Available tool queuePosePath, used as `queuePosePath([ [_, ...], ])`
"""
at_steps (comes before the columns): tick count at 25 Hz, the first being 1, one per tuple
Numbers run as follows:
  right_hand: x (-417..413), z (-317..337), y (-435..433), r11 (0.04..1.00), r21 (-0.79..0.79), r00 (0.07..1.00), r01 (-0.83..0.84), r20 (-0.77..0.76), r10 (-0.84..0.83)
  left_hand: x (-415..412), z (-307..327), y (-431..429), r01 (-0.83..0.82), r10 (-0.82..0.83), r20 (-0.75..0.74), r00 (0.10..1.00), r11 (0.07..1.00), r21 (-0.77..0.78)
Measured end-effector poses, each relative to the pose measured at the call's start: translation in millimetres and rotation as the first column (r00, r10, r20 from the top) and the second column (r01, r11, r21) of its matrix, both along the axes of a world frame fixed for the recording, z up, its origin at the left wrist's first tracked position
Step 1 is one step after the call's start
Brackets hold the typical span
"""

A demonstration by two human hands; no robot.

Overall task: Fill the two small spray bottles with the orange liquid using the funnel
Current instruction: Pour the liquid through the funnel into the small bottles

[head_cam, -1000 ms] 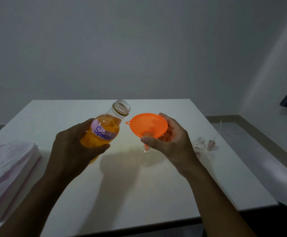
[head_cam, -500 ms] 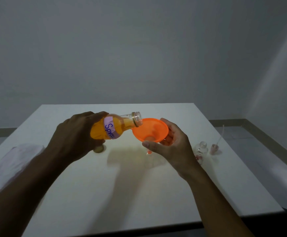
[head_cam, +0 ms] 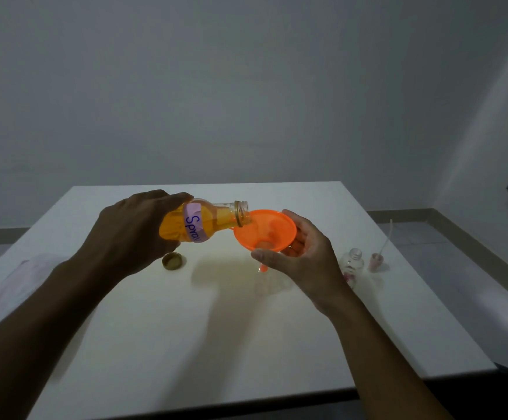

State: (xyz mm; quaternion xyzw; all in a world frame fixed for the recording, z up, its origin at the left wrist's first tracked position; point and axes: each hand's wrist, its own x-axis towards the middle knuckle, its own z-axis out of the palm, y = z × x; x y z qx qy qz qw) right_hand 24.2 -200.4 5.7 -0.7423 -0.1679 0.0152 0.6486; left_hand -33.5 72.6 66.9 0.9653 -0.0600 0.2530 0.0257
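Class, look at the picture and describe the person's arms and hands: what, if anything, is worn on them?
Nothing is worn. The left hand and right hand are bare: no gloves, rings or markings show. The left forearm and right forearm are bare from wrist to frame edge, without sleeves, watch or bracelets.

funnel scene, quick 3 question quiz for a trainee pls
1. True or false: the big bottle is tipped, its mouth over the funnel.
2. What does the right hand hold? A a spoon, B the funnel, C a rag.
3. Fill in: the loose cap lies on the ____.
Key: 1 true; 2 B; 3 table.
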Motion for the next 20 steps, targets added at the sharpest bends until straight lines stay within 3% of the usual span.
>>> queuePosePath([
  [20,2.6,1.6,-0.5,1.0,0.028,1.0,-0.01,-0.013,0.011,-0.1,7.6,-4.3,0.008,-0.009,0.033,0.999,1.0,0.029],
])
